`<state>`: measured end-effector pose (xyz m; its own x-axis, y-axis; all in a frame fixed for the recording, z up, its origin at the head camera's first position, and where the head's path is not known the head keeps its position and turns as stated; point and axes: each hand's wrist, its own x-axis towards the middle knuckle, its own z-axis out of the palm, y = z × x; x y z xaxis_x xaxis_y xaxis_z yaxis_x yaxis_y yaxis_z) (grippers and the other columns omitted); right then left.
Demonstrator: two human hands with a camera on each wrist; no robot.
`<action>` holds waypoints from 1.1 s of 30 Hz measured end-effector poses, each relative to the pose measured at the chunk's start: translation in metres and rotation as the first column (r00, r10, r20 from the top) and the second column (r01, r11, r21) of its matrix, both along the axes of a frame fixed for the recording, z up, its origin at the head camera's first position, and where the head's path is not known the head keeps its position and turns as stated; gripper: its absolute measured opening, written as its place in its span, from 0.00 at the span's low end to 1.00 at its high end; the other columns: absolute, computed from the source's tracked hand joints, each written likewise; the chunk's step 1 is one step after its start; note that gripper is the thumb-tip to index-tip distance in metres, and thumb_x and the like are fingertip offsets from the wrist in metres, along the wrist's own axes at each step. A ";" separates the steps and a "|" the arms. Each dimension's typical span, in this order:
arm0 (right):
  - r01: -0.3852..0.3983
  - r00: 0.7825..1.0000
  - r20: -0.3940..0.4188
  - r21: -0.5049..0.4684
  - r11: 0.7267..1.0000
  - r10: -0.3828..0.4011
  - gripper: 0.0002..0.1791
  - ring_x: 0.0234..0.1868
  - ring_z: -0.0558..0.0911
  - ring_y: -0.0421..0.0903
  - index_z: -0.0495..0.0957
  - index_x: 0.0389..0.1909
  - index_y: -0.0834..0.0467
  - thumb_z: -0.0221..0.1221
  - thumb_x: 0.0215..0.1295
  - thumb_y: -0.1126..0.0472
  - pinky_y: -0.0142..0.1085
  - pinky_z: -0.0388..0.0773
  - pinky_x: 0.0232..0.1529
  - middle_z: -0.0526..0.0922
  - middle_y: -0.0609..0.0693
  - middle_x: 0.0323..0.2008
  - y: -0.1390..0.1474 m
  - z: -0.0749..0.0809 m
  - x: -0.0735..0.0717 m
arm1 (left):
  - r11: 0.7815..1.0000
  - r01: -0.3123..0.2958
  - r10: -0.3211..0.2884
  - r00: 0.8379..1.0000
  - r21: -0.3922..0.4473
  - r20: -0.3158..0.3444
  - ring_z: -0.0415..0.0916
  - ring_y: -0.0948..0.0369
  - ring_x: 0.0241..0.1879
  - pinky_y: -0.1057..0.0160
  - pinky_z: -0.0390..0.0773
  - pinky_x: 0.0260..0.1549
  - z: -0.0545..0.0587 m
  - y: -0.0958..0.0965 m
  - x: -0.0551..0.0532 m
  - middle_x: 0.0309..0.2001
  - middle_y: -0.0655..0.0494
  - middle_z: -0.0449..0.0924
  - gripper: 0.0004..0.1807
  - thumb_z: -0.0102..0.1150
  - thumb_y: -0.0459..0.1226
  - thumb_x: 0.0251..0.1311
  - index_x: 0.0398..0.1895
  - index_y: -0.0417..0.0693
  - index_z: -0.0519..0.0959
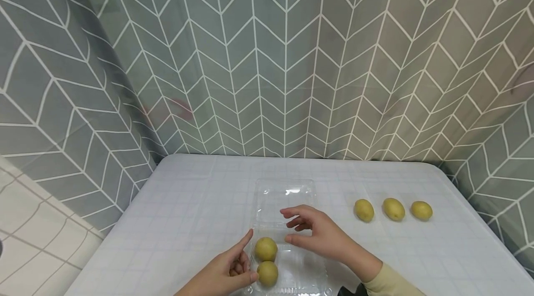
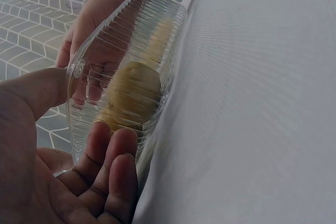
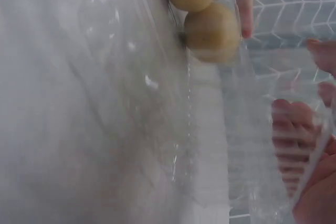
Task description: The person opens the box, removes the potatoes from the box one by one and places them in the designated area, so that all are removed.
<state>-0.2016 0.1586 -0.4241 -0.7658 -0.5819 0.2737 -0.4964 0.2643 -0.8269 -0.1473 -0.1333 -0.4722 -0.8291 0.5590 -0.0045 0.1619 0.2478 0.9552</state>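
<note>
In the head view, a clear plastic clamshell container [image 1: 301, 266] lies with its lid [image 1: 271, 198] folded back. Two yellow, lemon-like fruits [image 1: 265, 249] sit one behind the other along the left side of its tray. My left hand [image 1: 227, 268] holds the tray's left edge, thumb at the rim and several fingers curled against the outer wall. The left wrist view shows a fruit [image 2: 134, 93] through the ribbed plastic. Above the middle of the container hovers my right hand [image 1: 314, 235], fingers spread loosely from the thumb, holding nothing. The right wrist view is partly blurred.
Three more yellow fruits [image 1: 393, 209] lie in a row on the white-covered table [image 1: 200, 212], right of the container. A grey patterned curtain [image 1: 267, 78] hangs behind the table's far edge. A black object [image 1: 352, 291] shows by the right sleeve.
</note>
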 end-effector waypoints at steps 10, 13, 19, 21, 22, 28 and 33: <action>-0.058 0.990 -0.128 0.020 0.998 0.060 0.24 0.47 0.83 0.48 0.76 0.60 0.51 0.68 0.63 0.57 0.40 0.81 0.47 0.80 0.48 0.53 -0.012 -0.003 0.008 | 1.000 0.011 -0.011 1.000 -0.003 0.013 0.70 0.69 0.30 0.72 0.74 0.29 0.001 0.000 0.000 0.35 0.58 0.74 0.45 0.63 0.43 0.66 0.79 0.49 0.49; -0.087 0.981 -0.172 0.047 0.995 0.094 0.24 0.46 0.84 0.48 0.76 0.61 0.52 0.67 0.64 0.59 0.39 0.81 0.46 0.81 0.51 0.51 -0.015 -0.004 0.010 | 1.000 0.023 -0.023 1.000 -0.002 -0.018 0.70 0.70 0.29 0.73 0.74 0.29 0.001 0.000 0.000 0.34 0.58 0.74 0.45 0.63 0.43 0.66 0.79 0.47 0.49; -0.105 0.964 -0.226 0.164 0.981 0.141 0.22 0.45 0.83 0.43 0.78 0.58 0.55 0.67 0.63 0.61 0.36 0.79 0.46 0.82 0.49 0.51 -0.019 -0.006 0.011 | 1.000 0.027 -0.027 1.000 -0.005 -0.009 0.70 0.70 0.30 0.73 0.74 0.30 0.001 0.000 -0.001 0.35 0.58 0.74 0.45 0.63 0.43 0.66 0.79 0.47 0.48; -0.105 0.959 -0.239 0.209 0.972 0.154 0.22 0.46 0.82 0.41 0.78 0.57 0.56 0.67 0.63 0.60 0.35 0.79 0.47 0.82 0.46 0.51 -0.020 -0.006 0.011 | 1.000 0.025 -0.025 1.000 -0.005 0.010 0.70 0.70 0.30 0.73 0.74 0.29 0.001 0.001 -0.001 0.35 0.58 0.74 0.45 0.63 0.43 0.66 0.79 0.47 0.48; -0.105 0.956 -0.244 0.232 0.967 0.162 0.21 0.46 0.82 0.40 0.78 0.57 0.56 0.67 0.63 0.60 0.34 0.78 0.47 0.82 0.45 0.51 -0.020 -0.006 0.011 | 1.000 0.026 -0.026 1.000 -0.007 0.012 0.70 0.70 0.30 0.73 0.73 0.29 0.001 0.001 -0.001 0.35 0.58 0.74 0.45 0.62 0.43 0.67 0.79 0.47 0.48; -0.115 0.944 -0.252 0.360 0.926 0.216 0.21 0.52 0.78 0.36 0.78 0.59 0.54 0.66 0.65 0.57 0.35 0.75 0.53 0.79 0.39 0.53 -0.025 -0.007 0.012 | 0.999 0.034 -0.034 0.999 -0.011 0.023 0.70 0.70 0.29 0.73 0.73 0.29 0.001 -0.001 -0.001 0.35 0.57 0.74 0.44 0.61 0.43 0.67 0.79 0.47 0.47; -0.099 0.925 -0.289 0.446 0.890 0.247 0.24 0.56 0.76 0.36 0.78 0.61 0.53 0.65 0.63 0.59 0.35 0.74 0.55 0.78 0.40 0.55 -0.028 -0.006 0.014 | 1.000 0.021 -0.020 0.999 -0.010 0.048 0.70 0.69 0.29 0.73 0.73 0.28 0.001 -0.001 -0.001 0.35 0.56 0.74 0.44 0.61 0.43 0.68 0.80 0.49 0.47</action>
